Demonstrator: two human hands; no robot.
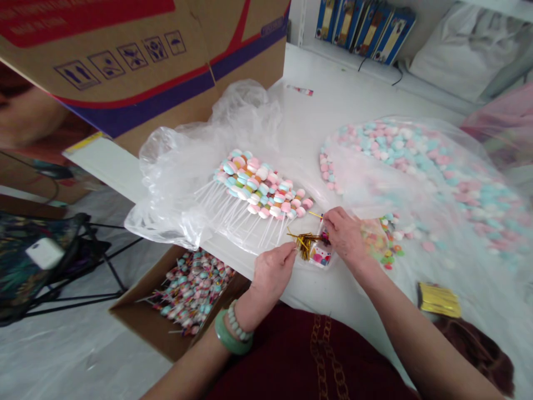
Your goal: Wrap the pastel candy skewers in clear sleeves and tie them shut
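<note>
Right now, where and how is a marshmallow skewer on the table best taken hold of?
Probably by its bare white stick, with the grip coming from the near side: the sticks splay that way, while the marshmallows crowd together at their far ends.

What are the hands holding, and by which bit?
The right hand seems to pinch a thin gold strip by one end. Whether the left hand holds anything, I can't tell.

Bright, diffuse light is washing over the white worktop [310,130], crumpled clear plastic [164,172] is glinting, and blur is softening the outer edges.
</note>
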